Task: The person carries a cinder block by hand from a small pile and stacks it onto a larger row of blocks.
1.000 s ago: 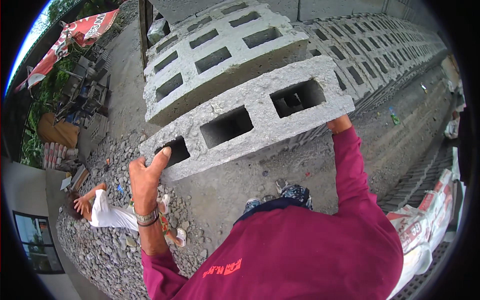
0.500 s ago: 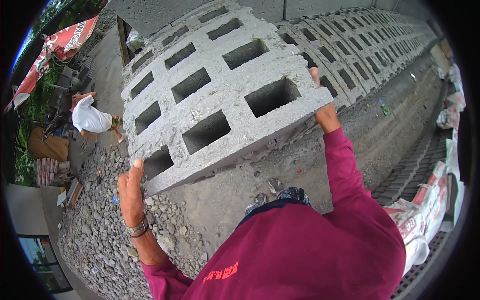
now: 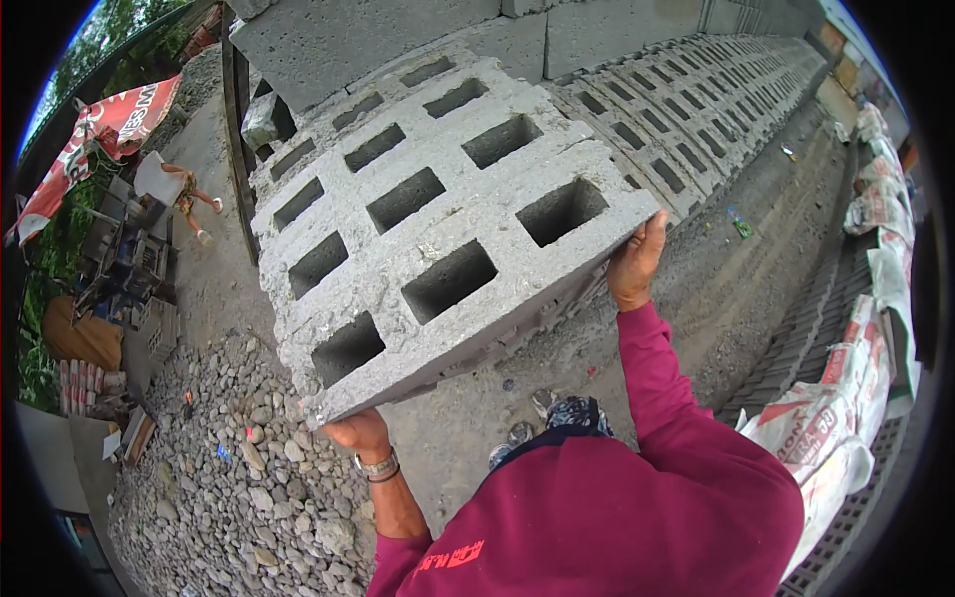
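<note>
A grey concrete hollow block, three square holes along its top, is held up at chest height, tilted, its far side touching another such block on the stack; the left hand cups its lower near corner from beneath, grip closed on the block's end; the right hand presses the opposite end, fingers clamped to it; loose gravel lies below left; rows of blocks stretch beyond; printed sacks lie right.
</note>
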The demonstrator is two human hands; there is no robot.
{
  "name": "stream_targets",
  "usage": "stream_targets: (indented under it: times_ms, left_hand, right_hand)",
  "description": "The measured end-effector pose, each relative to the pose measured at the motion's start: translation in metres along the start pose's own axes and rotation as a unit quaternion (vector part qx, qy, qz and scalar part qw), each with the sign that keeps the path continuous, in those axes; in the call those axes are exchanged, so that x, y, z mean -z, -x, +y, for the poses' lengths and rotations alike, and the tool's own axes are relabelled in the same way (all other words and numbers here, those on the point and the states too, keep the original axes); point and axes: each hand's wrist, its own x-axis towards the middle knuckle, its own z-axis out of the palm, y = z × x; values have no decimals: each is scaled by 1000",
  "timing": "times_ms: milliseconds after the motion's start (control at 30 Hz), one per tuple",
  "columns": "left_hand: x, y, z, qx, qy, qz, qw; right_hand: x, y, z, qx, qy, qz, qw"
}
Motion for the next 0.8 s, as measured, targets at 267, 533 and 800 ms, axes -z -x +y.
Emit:
stream_targets:
  times_ms: [267,533,800]
  left_hand:
    - [-48,-4,18,-54,-4,92,994]
    - [-26,19,20,-295,-595,24,747]
    - [-59,16,14,-197,-437,99,872]
  right_hand:
    - [32,1,36,58,52,-46,996]
    - [26,16,32,27,74,102,992]
    - [42,5,37,55,155,37,986]
